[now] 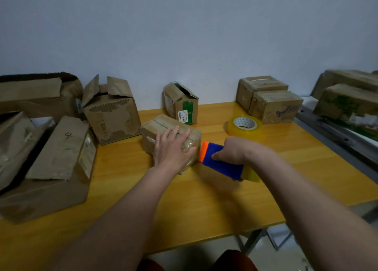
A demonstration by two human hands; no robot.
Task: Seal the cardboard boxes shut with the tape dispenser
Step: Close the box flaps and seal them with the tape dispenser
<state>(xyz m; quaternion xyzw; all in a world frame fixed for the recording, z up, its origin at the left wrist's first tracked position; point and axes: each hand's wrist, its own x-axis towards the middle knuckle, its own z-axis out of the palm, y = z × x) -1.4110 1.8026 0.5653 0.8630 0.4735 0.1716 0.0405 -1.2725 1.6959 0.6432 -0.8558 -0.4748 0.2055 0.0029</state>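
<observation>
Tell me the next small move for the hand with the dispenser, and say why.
Probably draw the dispenser a little further down the box's right side, then cut the tape. The right hand grips the dispenser with its orange end against that side, and glossy tape already wraps the top edge. The left hand lies flat on top, steadying the box.

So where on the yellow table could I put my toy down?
The near table in front of the small box and tape dispenser is bare, between both arms. Another bare strip lies right of the tape roll. The left side is crowded with boxes, like the box marked 4.
</observation>
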